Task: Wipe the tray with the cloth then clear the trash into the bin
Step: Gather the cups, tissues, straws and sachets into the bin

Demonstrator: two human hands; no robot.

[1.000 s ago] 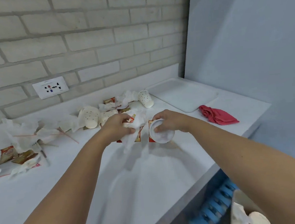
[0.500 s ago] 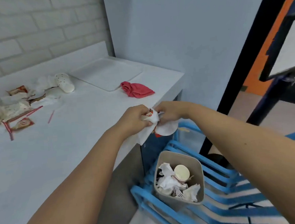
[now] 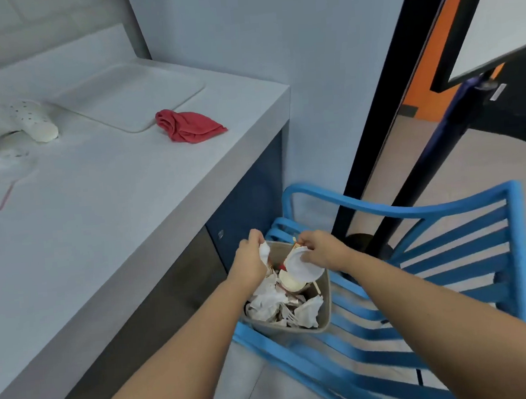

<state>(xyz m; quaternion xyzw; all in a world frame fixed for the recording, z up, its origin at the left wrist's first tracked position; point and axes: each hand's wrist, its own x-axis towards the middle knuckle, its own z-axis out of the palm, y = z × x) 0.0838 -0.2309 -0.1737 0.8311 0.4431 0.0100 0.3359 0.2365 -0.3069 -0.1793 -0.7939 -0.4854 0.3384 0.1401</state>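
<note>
Trash is in both our hands, right over the bin [image 3: 325,301] on the blue chair [image 3: 448,247], so it falls in. Our left hand [image 3: 250,258] pinches a crumpled napkin [image 3: 264,250]; our right hand [image 3: 319,250] grips a paper cup [image 3: 301,268]. Half a second ago we held them higher, by the counter [image 3: 129,194] edge. The tray [image 3: 127,96] and red cloth [image 3: 190,128] lie far left.

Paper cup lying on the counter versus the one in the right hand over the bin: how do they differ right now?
The dotted white paper cup on the counter lies on its side, untouched, among leftover trash. The white paper cup in the right hand is pinched at its rim by the right hand, tilted, above the grey bin and not yet dropped. The counter cup shows its dotted wall; the held one shows mainly its round end. Both are white disposable cups.
</note>
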